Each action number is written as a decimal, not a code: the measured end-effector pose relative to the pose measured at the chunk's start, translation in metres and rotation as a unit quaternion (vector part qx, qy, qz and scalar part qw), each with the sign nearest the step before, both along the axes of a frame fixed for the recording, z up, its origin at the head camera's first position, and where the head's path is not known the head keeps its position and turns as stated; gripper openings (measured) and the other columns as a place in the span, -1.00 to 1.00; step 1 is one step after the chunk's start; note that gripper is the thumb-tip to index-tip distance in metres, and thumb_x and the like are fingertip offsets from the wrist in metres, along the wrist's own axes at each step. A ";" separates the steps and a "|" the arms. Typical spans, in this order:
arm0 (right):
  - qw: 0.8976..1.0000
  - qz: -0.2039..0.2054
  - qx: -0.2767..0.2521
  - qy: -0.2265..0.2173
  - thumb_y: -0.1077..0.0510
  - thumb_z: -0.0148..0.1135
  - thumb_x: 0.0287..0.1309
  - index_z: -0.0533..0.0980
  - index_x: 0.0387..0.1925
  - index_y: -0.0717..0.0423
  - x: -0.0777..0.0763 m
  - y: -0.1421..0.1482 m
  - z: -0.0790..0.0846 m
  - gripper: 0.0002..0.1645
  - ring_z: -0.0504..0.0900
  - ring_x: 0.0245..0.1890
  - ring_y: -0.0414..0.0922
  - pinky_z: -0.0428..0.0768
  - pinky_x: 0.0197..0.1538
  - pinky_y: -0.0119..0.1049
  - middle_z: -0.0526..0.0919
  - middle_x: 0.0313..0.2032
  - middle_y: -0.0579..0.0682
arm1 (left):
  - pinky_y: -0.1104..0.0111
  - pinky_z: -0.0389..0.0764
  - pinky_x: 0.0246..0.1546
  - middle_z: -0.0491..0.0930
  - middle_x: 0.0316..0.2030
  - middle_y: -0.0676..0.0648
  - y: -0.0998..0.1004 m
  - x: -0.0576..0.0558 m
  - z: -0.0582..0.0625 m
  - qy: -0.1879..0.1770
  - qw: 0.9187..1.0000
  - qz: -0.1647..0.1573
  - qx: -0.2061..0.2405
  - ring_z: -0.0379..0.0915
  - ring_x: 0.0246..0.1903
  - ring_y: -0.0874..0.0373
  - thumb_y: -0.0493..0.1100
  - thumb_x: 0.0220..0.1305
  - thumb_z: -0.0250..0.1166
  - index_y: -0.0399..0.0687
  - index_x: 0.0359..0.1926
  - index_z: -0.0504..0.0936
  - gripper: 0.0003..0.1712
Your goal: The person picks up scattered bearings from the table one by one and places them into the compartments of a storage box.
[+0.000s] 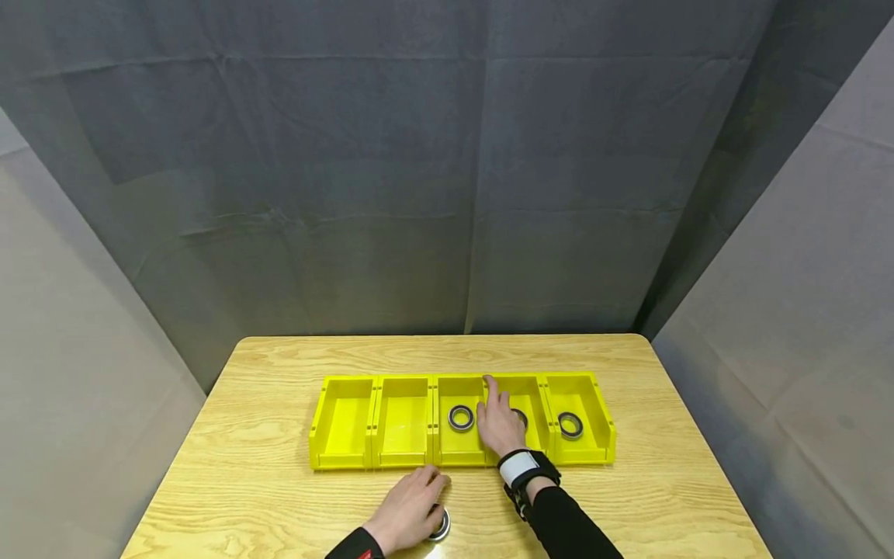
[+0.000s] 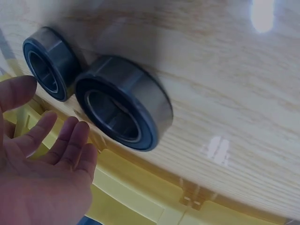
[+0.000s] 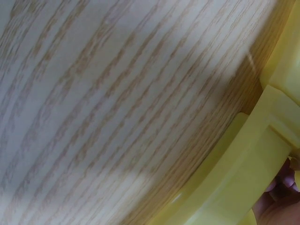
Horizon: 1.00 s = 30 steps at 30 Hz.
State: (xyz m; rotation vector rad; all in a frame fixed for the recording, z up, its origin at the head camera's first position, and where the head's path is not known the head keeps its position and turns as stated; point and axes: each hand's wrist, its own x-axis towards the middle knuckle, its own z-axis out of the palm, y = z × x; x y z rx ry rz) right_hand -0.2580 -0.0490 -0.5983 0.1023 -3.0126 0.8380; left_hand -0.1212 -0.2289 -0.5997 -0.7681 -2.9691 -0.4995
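Note:
My left hand (image 1: 408,508) is above the table in front of the bins, palm and loosely extended fingers showing in the left wrist view. Beside its fingers two ball bearings lie on the wood, a nearer bearing (image 2: 152,101) and a farther bearing (image 2: 56,49). In the head view the hand partly covers a bearing (image 1: 445,526). My right hand (image 1: 499,423) reaches over the third and fourth yellow bins, one finger stretched to the back rim. Partly behind it, a bearing (image 1: 523,416) sits in the fourth bin. Only a few right fingers (image 3: 276,208) show in the right wrist view.
Five joined yellow bins (image 1: 403,460) stand in a row across the wooden table (image 1: 244,466). The third bin holds a bearing (image 1: 451,419), and the rightmost a bearing (image 1: 571,437). Grey curtains (image 1: 349,194) hang behind and at both sides.

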 end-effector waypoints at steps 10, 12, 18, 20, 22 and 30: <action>1.000 0.004 -0.003 -0.001 0.06 0.03 0.47 0.11 0.47 -0.14 0.000 0.000 0.001 -0.37 0.33 -0.72 -0.03 0.25 -0.64 -0.24 0.52 -0.05 0.29 | 0.35 0.56 -0.16 0.56 -0.15 0.03 0.003 0.000 0.004 -0.017 1.000 -0.013 0.002 0.49 -0.19 0.19 -0.12 0.27 0.31 -0.05 0.03 0.64 -0.69; 1.000 0.005 -0.003 0.001 0.06 0.03 0.47 0.11 0.47 -0.14 0.000 0.000 0.001 -0.37 0.33 -0.72 -0.03 0.24 -0.64 -0.24 0.51 -0.06 0.29 | 0.35 0.56 -0.17 0.56 -0.15 0.03 0.004 0.000 0.004 -0.018 1.000 -0.009 0.001 0.49 -0.19 0.19 -0.13 0.27 0.32 -0.05 0.03 0.64 -0.69; 1.000 0.005 -0.005 0.002 0.06 0.03 0.47 0.11 0.47 -0.14 0.000 0.000 0.000 -0.37 0.32 -0.72 -0.04 0.24 -0.64 -0.24 0.51 -0.07 0.29 | 0.37 0.55 -0.20 0.56 -0.16 0.04 0.004 0.000 0.003 -0.025 1.000 -0.004 0.001 0.47 -0.20 0.21 -0.13 0.28 0.31 -0.05 0.04 0.64 -0.68; 1.000 0.005 -0.007 0.002 0.07 0.03 0.47 0.12 0.47 -0.13 0.001 0.001 0.000 -0.37 0.32 -0.72 -0.04 0.24 -0.64 -0.25 0.51 -0.07 0.29 | 0.38 0.54 -0.21 0.56 -0.17 0.04 0.004 0.001 0.003 -0.022 1.000 -0.007 0.003 0.46 -0.21 0.21 -0.13 0.28 0.31 -0.06 0.04 0.64 -0.69; 1.000 0.006 -0.011 0.005 0.07 0.03 0.47 0.12 0.47 -0.13 0.001 0.001 0.001 -0.37 0.31 -0.72 -0.04 0.23 -0.64 -0.24 0.51 -0.08 0.29 | 0.38 0.53 -0.22 0.55 -0.17 0.04 0.004 0.001 0.003 -0.018 1.000 -0.010 0.005 0.46 -0.22 0.21 -0.14 0.27 0.31 -0.06 0.03 0.64 -0.69; 1.000 0.005 -0.014 0.007 0.07 0.03 0.47 0.13 0.47 -0.13 0.001 0.001 0.000 -0.37 0.31 -0.72 -0.05 0.23 -0.65 -0.25 0.51 -0.07 0.29 | 0.39 0.53 -0.23 0.56 -0.16 0.04 0.004 -0.001 0.001 -0.019 1.000 -0.012 0.008 0.46 -0.23 0.22 -0.13 0.27 0.32 -0.05 0.02 0.64 -0.69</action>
